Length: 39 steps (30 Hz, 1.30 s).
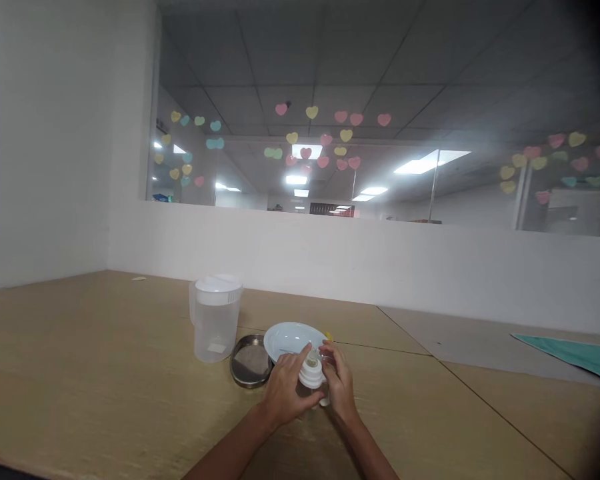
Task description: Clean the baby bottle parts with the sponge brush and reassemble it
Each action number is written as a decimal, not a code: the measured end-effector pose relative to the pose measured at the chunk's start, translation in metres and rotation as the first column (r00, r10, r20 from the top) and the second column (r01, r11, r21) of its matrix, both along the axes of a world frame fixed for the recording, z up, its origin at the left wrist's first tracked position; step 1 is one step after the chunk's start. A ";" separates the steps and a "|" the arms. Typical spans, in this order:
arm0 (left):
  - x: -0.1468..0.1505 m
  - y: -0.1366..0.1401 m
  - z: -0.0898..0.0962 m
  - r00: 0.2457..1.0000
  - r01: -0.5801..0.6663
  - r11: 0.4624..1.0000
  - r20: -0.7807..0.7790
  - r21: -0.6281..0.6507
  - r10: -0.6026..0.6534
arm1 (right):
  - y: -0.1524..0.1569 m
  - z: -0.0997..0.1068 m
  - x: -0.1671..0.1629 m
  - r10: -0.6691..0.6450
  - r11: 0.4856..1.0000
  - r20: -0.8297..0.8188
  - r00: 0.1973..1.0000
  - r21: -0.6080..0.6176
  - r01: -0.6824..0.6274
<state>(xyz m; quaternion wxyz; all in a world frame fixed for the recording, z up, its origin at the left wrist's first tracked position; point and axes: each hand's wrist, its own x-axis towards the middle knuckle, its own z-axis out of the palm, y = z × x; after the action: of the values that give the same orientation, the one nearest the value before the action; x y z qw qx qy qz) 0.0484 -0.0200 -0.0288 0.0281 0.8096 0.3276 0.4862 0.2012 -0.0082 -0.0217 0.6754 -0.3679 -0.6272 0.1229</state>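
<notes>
A lidded jug (214, 327) stands upright on the table (105, 373), handle at nine o'clock. At its five o'clock lies a metal tray (250, 363); at the tray's two o'clock, a pale bowl (286, 339). At the bowl's six o'clock, the left hand (285, 388) has thumb and fingers closed round a white piece (311, 380), itself at the bowl's five o'clock. At the piece's three o'clock, the right hand (340, 381) curls its fingers part-closed; I cannot tell what they grip. A teal cloth (575, 357) lies well off at three o'clock.

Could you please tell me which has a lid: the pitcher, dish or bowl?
The pitcher, leftmost, has a white lid; the metal dish and pale blue bowl are open-topped.
</notes>
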 end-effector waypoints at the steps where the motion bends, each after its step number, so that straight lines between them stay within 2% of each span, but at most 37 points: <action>1: 0.000 0.000 0.001 1.000 0.001 1.000 -0.005 0.004 -0.001 | -0.002 0.002 0.000 0.012 1.000 0.025 1.000 0.001 -0.012; 6: -0.001 0.000 0.005 1.000 -0.003 1.000 -0.003 0.029 0.003 | -0.004 0.007 -0.002 0.067 0.998 0.087 0.994 -0.023 -0.065; 12: -0.001 0.000 0.005 1.000 0.001 1.000 0.012 0.025 -0.001 | 0.001 0.004 -0.007 0.231 0.956 0.052 0.971 -0.199 -0.217; 14: -0.001 0.000 0.006 1.000 -0.002 1.000 0.020 0.028 0.002 | 0.003 0.003 -0.008 0.252 0.946 0.035 0.967 -0.220 -0.239; 25: -0.001 -0.001 0.009 0.999 -0.041 0.998 0.007 0.043 0.041 | 0.006 -0.003 -0.005 0.183 0.979 0.096 0.978 -0.109 -0.173; 32: -0.001 -0.001 0.010 1.000 -0.027 0.999 0.008 0.024 0.027 | 0.011 -0.013 -0.003 0.244 0.958 0.012 0.970 -0.157 -0.239; 39: -0.001 -0.002 0.010 1.000 -0.022 1.000 0.016 0.018 0.022 | 0.005 -0.011 -0.005 0.223 0.959 -0.010 0.975 -0.176 -0.221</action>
<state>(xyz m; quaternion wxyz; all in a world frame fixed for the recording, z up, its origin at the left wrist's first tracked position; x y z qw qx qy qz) 0.0473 -0.0220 -0.0186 0.0178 0.8023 0.3317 0.4959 0.1960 -0.0029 -0.0324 0.6191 -0.3541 -0.6544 0.2512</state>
